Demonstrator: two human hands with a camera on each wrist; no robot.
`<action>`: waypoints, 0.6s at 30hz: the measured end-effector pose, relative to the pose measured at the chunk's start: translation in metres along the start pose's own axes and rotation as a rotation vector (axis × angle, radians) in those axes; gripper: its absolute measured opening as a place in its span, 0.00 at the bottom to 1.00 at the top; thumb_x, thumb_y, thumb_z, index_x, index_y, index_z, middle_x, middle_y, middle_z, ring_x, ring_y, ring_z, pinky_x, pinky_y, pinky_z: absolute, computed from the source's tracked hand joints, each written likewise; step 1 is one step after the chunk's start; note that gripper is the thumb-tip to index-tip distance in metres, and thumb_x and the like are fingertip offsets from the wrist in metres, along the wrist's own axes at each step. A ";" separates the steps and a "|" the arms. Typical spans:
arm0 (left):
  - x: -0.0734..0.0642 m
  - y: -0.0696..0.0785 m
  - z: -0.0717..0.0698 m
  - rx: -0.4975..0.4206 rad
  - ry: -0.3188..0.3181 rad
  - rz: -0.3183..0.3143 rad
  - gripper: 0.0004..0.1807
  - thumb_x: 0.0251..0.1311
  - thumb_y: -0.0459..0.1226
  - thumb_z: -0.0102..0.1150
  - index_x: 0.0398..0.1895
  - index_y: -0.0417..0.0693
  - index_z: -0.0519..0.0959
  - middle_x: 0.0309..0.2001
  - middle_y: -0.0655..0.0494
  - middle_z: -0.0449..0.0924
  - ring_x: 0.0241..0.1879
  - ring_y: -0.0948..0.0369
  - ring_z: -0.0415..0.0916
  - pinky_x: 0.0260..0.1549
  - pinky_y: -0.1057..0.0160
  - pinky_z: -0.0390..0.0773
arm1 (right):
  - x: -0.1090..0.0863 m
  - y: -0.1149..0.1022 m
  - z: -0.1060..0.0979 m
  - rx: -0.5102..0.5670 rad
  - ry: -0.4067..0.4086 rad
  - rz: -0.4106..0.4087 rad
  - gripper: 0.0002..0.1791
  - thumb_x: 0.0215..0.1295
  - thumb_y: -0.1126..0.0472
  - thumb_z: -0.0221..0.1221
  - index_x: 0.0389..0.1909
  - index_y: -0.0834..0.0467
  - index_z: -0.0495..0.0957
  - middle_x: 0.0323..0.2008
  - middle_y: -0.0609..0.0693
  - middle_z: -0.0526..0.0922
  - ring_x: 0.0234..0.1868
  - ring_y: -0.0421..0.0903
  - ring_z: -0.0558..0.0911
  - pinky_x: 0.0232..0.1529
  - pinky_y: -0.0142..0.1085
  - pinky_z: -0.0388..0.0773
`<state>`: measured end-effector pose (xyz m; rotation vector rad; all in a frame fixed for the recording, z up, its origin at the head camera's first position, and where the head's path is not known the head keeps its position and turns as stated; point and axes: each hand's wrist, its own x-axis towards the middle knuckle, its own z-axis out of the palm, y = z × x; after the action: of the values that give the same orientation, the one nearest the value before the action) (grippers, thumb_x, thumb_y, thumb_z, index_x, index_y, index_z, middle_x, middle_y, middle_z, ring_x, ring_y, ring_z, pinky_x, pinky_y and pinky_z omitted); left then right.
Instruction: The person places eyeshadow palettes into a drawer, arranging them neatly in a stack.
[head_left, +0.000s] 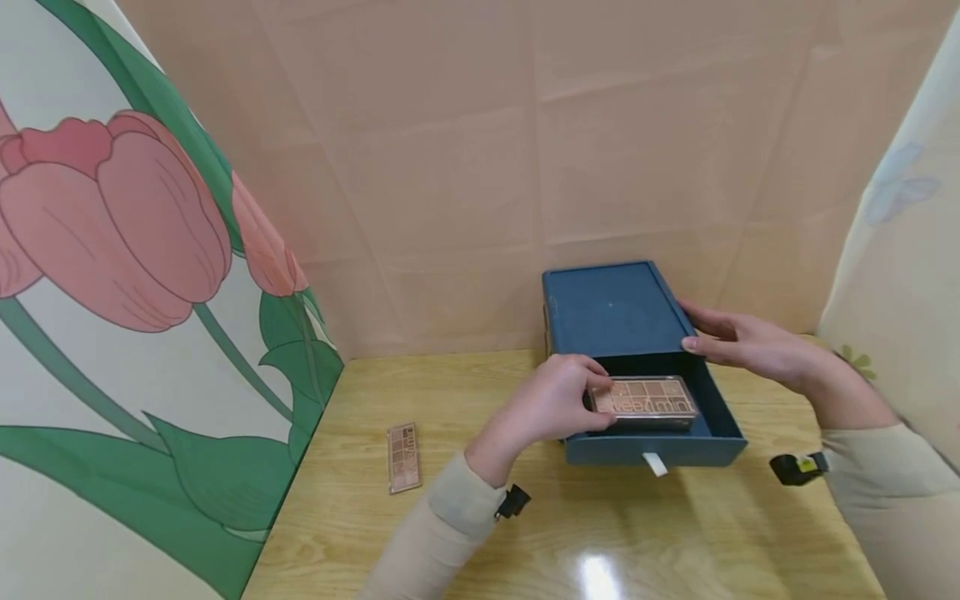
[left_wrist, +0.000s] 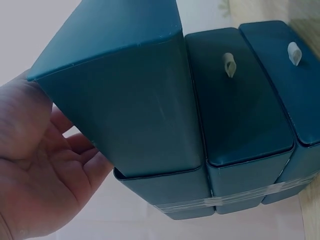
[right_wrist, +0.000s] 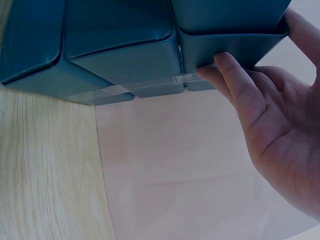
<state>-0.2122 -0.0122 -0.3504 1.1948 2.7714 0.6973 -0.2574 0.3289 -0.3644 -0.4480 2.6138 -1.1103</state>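
A dark blue box (head_left: 611,308) stands on the wooden table (head_left: 465,392), its drawer (head_left: 622,450) pulled out toward me. In the drawer lies a brown eyeshadow palette (head_left: 652,398); my left hand (head_left: 555,404) pinches its left end between fingers and thumb. My right hand (head_left: 738,342) rests with straight fingers and thumb against the box's right side. The left wrist view has the left hand's (left_wrist: 40,170) palm beside blue box walls (left_wrist: 140,110). In the right wrist view my right hand's (right_wrist: 270,125) thumb presses on the box's edge (right_wrist: 125,45).
A second palette (head_left: 404,457) lies flat on the table to the left. A white pull tab (head_left: 655,463) hangs from the drawer front. Paper screens close in the back and both sides, the left one printed with pink tulips (head_left: 112,217).
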 end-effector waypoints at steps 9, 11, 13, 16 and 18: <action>-0.004 -0.001 -0.002 0.007 0.041 -0.009 0.24 0.64 0.45 0.77 0.62 0.48 0.87 0.66 0.58 0.82 0.65 0.63 0.78 0.59 0.73 0.76 | 0.001 -0.001 0.000 -0.009 0.000 -0.002 0.47 0.85 0.43 0.53 0.88 0.54 0.38 0.82 0.75 0.47 0.76 0.76 0.63 0.67 0.62 0.73; -0.005 -0.002 -0.003 -0.008 0.048 0.003 0.25 0.65 0.45 0.77 0.63 0.47 0.87 0.67 0.57 0.82 0.64 0.63 0.79 0.56 0.75 0.76 | 0.001 -0.001 0.000 -0.015 0.002 -0.001 0.47 0.85 0.43 0.53 0.88 0.54 0.38 0.82 0.75 0.47 0.76 0.76 0.63 0.66 0.60 0.75; -0.007 -0.003 -0.003 -0.045 0.057 0.009 0.26 0.66 0.45 0.76 0.65 0.47 0.85 0.67 0.57 0.81 0.65 0.62 0.78 0.55 0.75 0.76 | 0.001 0.000 -0.001 -0.018 0.002 -0.001 0.46 0.85 0.43 0.53 0.88 0.55 0.38 0.82 0.75 0.47 0.76 0.76 0.63 0.66 0.59 0.76; -0.010 -0.007 -0.001 -0.118 0.100 0.020 0.26 0.68 0.45 0.75 0.67 0.49 0.85 0.67 0.58 0.81 0.65 0.63 0.77 0.57 0.74 0.76 | 0.001 0.000 -0.002 -0.018 -0.001 -0.001 0.46 0.85 0.43 0.53 0.88 0.55 0.38 0.82 0.75 0.47 0.76 0.76 0.63 0.65 0.55 0.78; -0.013 -0.010 0.002 -0.192 0.160 0.035 0.25 0.68 0.44 0.74 0.66 0.49 0.85 0.66 0.59 0.81 0.66 0.64 0.76 0.59 0.73 0.75 | 0.002 0.000 -0.003 -0.016 -0.002 -0.003 0.47 0.85 0.43 0.53 0.88 0.54 0.38 0.82 0.74 0.47 0.76 0.76 0.63 0.63 0.46 0.80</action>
<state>-0.2101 -0.0267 -0.3579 1.1998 2.7332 1.0802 -0.2597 0.3299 -0.3629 -0.4566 2.6224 -1.0900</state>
